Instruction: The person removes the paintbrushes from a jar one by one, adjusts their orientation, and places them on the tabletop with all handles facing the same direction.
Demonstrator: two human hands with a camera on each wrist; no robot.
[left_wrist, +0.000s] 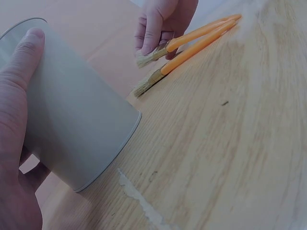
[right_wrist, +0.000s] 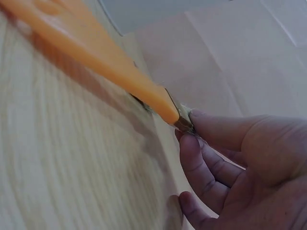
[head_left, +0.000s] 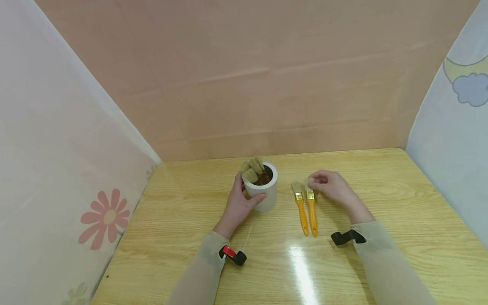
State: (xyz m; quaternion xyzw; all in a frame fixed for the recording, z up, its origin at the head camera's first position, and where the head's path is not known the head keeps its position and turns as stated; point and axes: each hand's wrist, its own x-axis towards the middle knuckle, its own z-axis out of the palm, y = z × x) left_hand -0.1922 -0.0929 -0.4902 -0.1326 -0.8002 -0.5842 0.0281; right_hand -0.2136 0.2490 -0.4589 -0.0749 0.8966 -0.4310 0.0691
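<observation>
On a wooden table [head_left: 171,220], my left hand [head_left: 237,204] curls round a white can [head_left: 267,201], thumb across its front; tan bristle tufts [head_left: 252,170] stick out of its top. To the can's right, two orange-handled brushes sit side by side, bristles away from me. My right hand [head_left: 332,186] pinches the right-hand brush [head_left: 312,215] at its bristle end; the neighbouring brush [head_left: 302,215] is just beside it. I judge the pinch surest on the metal band, since bristles bend, while my left hand steadies the can.

Wood-grain table [head_left: 274,262] before a creased peach backdrop [head_left: 267,84]
</observation>
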